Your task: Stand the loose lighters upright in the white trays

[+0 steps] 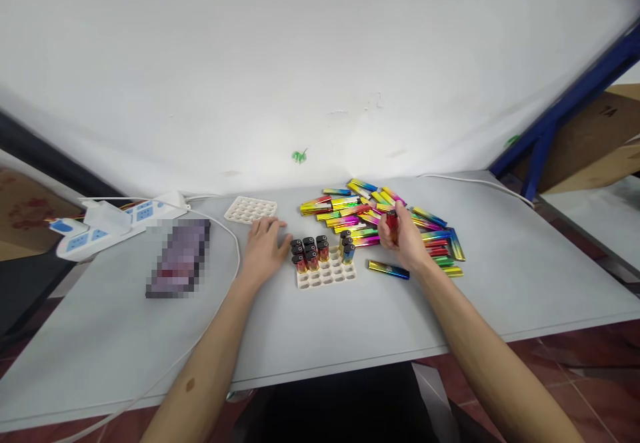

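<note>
A pale moulded tray (327, 278) with rows of slots lies on the table before me. Several shiny, lighter-like sticks (311, 256) stand upright in its left and rear slots, black ends up; blue-and-gold ones (348, 254) stand at its right side. My left hand (266, 246) is just left of the tray, fingers apart, palm down, holding nothing. My right hand (404, 235), closed, grips a red shiny stick with a dark end (392, 222), held upright over the heap's right part. Around it lies a heap of flat metallic coloured sticks (350, 220); one blue-and-yellow stick (389, 270) lies apart in front.
A second pale tray (251, 209) lies behind my left hand. A blurred-out dark rectangular object (179, 258) and a white power strip (123, 223) are at the left, with a white cable (235, 243) crossing the table. The wall (300, 83) stands behind.
</note>
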Motion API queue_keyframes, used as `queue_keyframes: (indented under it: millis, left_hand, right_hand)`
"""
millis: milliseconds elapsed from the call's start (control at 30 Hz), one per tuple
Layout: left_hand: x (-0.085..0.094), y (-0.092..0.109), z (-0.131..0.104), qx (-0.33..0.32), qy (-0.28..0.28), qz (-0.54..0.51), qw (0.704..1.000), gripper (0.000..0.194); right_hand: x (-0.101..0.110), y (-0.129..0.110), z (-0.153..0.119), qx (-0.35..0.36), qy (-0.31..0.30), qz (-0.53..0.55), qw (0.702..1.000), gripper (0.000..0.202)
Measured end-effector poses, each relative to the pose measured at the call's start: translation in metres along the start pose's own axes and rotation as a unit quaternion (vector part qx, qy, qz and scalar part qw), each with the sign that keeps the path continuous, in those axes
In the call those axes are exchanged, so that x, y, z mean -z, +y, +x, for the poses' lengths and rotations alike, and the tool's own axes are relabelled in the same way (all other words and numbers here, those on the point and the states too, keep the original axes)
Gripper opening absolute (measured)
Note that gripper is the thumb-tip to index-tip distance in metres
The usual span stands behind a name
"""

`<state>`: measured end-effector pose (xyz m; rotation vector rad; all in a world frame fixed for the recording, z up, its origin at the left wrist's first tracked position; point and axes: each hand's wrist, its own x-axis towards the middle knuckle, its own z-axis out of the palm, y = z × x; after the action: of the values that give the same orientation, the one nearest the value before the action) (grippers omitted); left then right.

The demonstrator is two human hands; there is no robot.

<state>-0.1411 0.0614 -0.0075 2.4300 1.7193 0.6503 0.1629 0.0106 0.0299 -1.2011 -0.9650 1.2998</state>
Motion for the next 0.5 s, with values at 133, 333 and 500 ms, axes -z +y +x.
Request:
queue_keyframes:
  millis: [133, 333, 500]
  left_hand:
    - [-0.0001, 0.0000, -0.0002, -0.002, 0.003, -0.002, 1.000, 0.030]
    - [0.0000, -0.0007, -0.0006, -0.007, 0.002, -0.002, 1.000, 0.030]
    - [0.0006, -0.0005, -0.0002, -0.006, 0.002, -0.001, 1.000, 0.029]
  right_hand:
    - [-0.0028, -0.0006, -0.0020, -0.010, 0.013, 0.027, 1.000, 0.056]
    - [-0.0027, -0.0006, -0.0024, -0.017, 0.019, 0.048, 0.999, 0.053]
    - [-0.0035, -0.0021, -0.0042, -0.027, 0.031, 0.046, 0.998, 0.058]
